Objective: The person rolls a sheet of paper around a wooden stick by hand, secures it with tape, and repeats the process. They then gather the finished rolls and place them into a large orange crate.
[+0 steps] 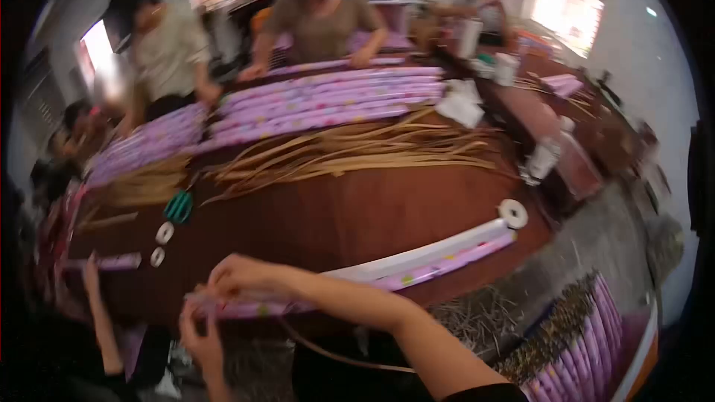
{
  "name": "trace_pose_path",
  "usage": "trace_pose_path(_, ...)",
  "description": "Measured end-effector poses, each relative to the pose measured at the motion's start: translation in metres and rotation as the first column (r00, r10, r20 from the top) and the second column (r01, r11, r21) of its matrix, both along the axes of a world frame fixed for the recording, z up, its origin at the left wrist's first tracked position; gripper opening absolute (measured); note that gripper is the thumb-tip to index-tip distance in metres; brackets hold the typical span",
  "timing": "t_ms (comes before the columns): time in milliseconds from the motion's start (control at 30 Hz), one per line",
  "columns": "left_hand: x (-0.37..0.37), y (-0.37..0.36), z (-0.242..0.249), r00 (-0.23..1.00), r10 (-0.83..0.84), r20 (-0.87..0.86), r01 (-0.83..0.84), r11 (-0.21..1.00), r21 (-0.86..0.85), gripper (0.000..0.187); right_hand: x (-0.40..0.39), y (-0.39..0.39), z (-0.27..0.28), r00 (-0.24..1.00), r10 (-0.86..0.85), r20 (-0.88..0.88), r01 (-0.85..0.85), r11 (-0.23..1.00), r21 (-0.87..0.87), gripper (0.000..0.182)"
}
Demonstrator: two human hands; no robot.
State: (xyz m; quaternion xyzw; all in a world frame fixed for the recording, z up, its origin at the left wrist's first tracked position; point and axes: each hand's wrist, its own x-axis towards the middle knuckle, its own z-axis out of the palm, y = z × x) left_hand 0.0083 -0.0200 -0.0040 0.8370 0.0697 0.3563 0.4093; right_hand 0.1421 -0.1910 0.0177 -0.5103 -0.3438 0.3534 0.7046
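A long pink-purple floral roll (439, 272) lies along the near table edge, its left end between my hands. My left hand (199, 336) is upright below that end, fingers closed on it. From above, my right hand (242, 275) pinches at the same end. What is between its fingertips is too small and blurred to name. A white strip (424, 249) lies along the roll's far side. Below the roll, a thin brown strip (335, 356) hangs in a curve; its upper end is hidden near my right forearm.
Brown strips (350, 150) lie mid-table, pink rolls (328, 97) behind them. Green-handled scissors (178, 207) and white tape rolls (164, 233) sit left; another tape roll (513, 214) sits right. A co-worker's hand (91, 272) is at left. People stand opposite. Bundled rolls (585, 350) stand lower right.
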Motion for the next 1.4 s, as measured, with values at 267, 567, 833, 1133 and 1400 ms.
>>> trace_pose_path(267, 0.010, -0.017, 0.016, 0.970, -0.166, -0.176, 0.187, 0.976, 0.112, 0.017, 0.005, 0.014, -0.021, 0.926, 0.308, -0.219, -0.311, 0.950, 0.020, 0.005)
trace_pose_path(567, 0.006, -0.012, 0.020, 0.960, -0.200, -0.193, 0.236, 0.954, 0.183, 0.014, 0.006, 0.010, -0.023, 0.845, 0.436, -0.310, -0.428, 0.899, 0.096, 0.008)
trace_pose_path(833, -0.002, 0.004, 0.020, 0.952, -0.231, -0.199, 0.271, 0.940, 0.205, 0.011, -0.003, 0.006, -0.012, 0.856, 0.390, -0.340, -0.390, 0.918, 0.071, 0.016)
trace_pose_path(1133, -0.006, 0.026, 0.032, 0.851, -0.517, -0.092, 0.449, 0.806, -0.385, 0.002, -0.007, -0.009, 0.013, 0.950, 0.270, -0.157, -0.297, 0.936, -0.187, 0.012)
trace_pose_path(1400, 0.002, 0.061, 0.027, 0.927, -0.318, -0.201, 0.211, 0.882, -0.420, 0.007, 0.002, -0.006, 0.014, 0.995, 0.085, 0.046, -0.071, 0.966, -0.247, 0.023)
